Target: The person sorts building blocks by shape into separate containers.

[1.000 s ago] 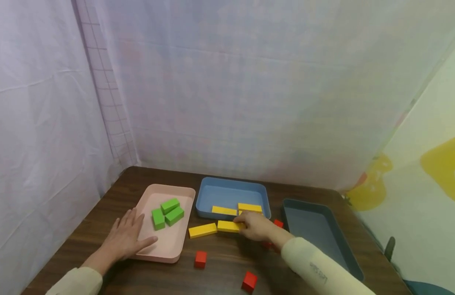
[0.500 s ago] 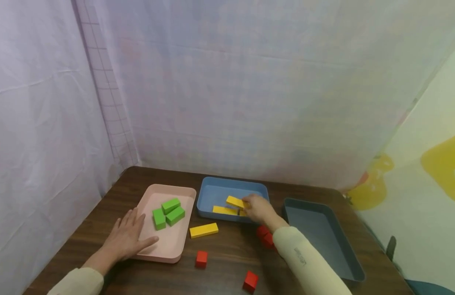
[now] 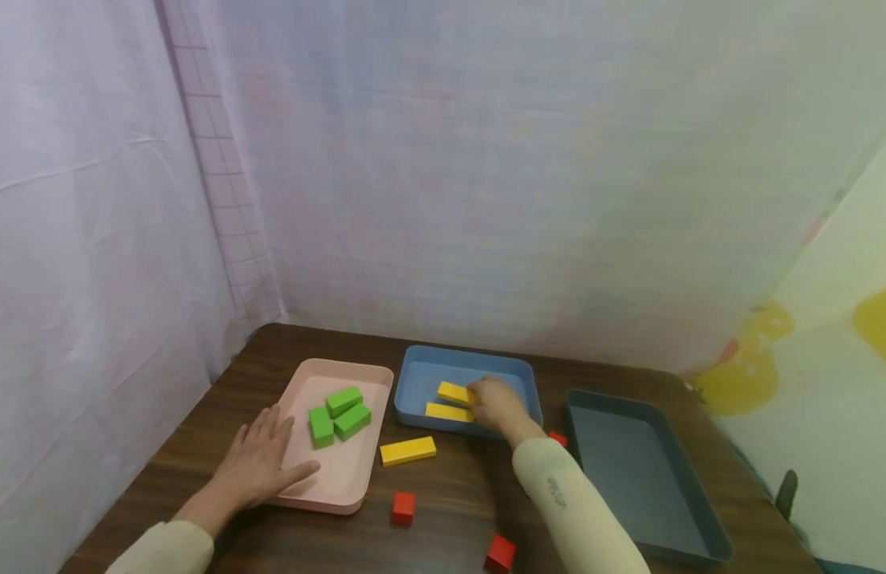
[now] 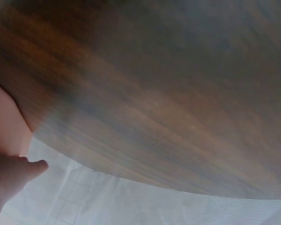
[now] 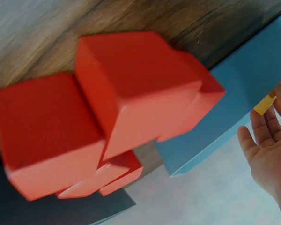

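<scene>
Yellow block (image 3: 453, 392), pinched by right fingers (image 3: 478, 388), left fingers (image 3: 271, 422) spread

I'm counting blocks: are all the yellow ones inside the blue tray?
No, one yellow block lies on the table outside the blue tray.

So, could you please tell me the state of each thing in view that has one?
Pink tray: holding three green blocks
Blue tray: holding yellow blocks
Dark tray: open side up on the table
Loose yellow block: flat on the table
Red blocks: two apart on the table, others bunched near the blue tray
Left hand: fingers spread across the pink tray's rim
Right hand: pinching the rear yellow block in the blue tray
</scene>
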{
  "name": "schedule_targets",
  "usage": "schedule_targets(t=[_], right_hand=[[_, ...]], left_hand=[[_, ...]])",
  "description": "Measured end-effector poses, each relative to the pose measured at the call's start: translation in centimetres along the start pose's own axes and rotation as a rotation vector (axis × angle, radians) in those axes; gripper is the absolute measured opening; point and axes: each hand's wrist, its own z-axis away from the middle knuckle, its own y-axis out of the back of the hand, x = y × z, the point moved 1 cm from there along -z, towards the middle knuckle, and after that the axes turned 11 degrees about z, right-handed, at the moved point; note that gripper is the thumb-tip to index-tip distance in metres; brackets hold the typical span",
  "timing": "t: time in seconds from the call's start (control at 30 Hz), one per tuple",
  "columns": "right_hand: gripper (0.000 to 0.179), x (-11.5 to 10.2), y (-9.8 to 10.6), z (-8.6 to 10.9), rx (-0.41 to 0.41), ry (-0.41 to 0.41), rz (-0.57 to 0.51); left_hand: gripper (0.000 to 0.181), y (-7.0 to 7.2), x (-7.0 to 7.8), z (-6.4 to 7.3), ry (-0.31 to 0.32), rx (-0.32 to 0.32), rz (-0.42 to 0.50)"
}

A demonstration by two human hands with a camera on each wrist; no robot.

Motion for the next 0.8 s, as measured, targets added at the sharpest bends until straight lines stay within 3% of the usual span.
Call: schedule_targets(t=[0.33,0.5,0.63,0.8], right_hand=[[0.043,-1.0,-1.1,0.5,0.121,0.085,0.005],[0.036,-2.0,-0.7,0.8,0.205,0.25,-0.058],[0.035,-3.1,-0.3,1.4,0.191,0.359,-0.096],[0.036,-4.8,-0.2,2.1,0.15,0.424,-0.114]], left_hand=[[0.104,-0.5,0.2,0.1,-0.015,-0.011,-0.01],[0.103,-0.1,0.0,0.2,-0.01,-0.001,-0.019],[0.103,0.1,-0.3,0.2,-0.004,-0.002,-0.015],[0.104,0.4,-0.6,0.0,-0.009,0.005,-0.017]])
